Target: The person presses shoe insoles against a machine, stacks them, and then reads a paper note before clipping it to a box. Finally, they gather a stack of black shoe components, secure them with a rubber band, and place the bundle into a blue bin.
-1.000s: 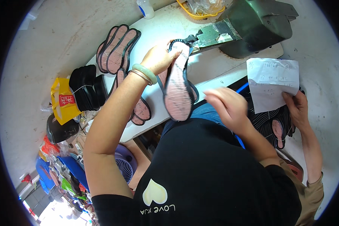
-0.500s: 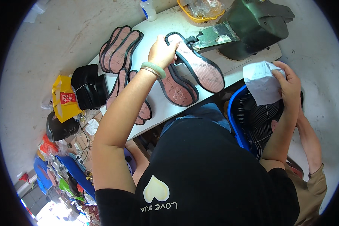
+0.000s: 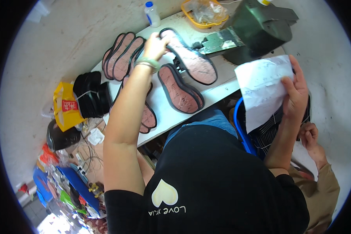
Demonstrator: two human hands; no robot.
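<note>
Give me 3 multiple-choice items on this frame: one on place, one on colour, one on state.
1. Where is the sheet of paper?
A. flat on the white table
B. held up in the right hand, over the blue basket
C. tucked under the yellow tray

2. What colour is the bangle on the left wrist?
A. pale green
B. red
C. black

3. What is the left hand doing?
A. resting empty on the table
B. gripping the white bottle
C. holding the end of a pink shoe sole

Key:
1 B: the right hand pinches the sheet's edge above the blue basket.
2 A: the bangle is pale green.
3 C: the left hand grips the end of the shoe sole over the white table.
</note>
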